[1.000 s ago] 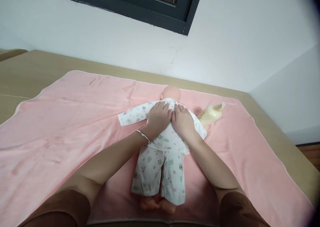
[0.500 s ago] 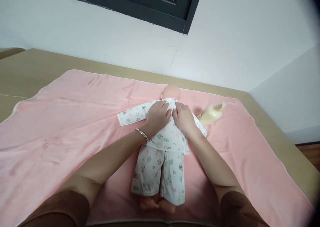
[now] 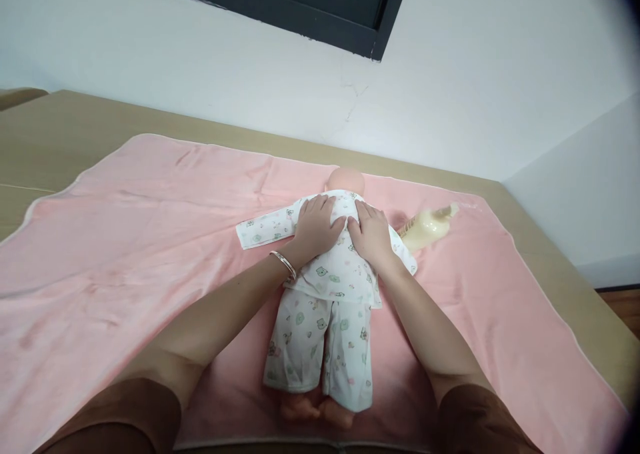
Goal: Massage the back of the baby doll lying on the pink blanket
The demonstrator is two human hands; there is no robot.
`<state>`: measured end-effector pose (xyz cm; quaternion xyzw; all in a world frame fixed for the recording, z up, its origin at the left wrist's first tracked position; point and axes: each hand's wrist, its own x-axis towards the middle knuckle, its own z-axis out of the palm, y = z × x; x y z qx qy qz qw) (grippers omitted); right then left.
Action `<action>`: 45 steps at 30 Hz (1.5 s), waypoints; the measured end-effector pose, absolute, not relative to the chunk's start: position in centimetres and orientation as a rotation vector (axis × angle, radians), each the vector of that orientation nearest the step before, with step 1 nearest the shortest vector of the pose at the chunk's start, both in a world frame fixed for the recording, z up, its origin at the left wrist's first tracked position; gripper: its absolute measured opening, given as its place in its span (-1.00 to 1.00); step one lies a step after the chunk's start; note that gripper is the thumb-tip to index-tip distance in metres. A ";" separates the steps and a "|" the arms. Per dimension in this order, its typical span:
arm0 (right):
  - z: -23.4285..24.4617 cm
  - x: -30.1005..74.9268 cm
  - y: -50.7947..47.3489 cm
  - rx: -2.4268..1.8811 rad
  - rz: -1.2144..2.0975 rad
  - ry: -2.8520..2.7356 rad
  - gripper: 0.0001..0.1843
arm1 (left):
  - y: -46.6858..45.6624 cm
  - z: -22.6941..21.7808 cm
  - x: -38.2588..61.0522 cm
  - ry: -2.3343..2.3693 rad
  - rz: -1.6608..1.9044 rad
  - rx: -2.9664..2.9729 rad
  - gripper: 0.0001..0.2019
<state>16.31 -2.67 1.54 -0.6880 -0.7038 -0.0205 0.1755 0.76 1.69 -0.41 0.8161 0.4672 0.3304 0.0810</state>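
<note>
A baby doll [image 3: 337,274] in white printed pajamas lies stretched out, its bald head pointing away from me and its bare feet toward me. Its face is out of sight. My left hand [image 3: 319,227] rests flat on the left side of its upper body, fingers extended, a silver bangle on the wrist. On the right side of the same upper body lies my right hand [image 3: 371,235], also flat and open. The two thumbs almost meet in the middle. Close to the doll's right-hand sleeve is a pale yellow bottle [image 3: 431,226] on its side.
A pink blanket [image 3: 165,227] with some wrinkles lies beneath the doll on a wooden table [image 3: 105,117]. Behind the table rises a white wall [image 3: 280,87] with a dark window frame [image 3: 320,24]. Another wall meets it at the right.
Both hands stay on the doll's upper body; the fingers appear slightly more spread on the cloth. The view has shifted a little. The bottle has not moved.
</note>
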 end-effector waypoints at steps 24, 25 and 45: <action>3.1 16.2 -3.3 -1.906 -0.070 -2.157 -0.45 | 1.7 0.7 0.1 1.251 0.817 2.600 -0.54; 3.2 15.9 -3.6 -1.901 -0.103 -2.169 -0.46 | 1.4 0.9 0.2 1.230 0.818 2.647 -0.56; 3.1 14.7 -4.7 -1.926 -0.208 -2.119 -0.45 | 1.1 0.7 0.2 1.295 0.981 2.541 -0.64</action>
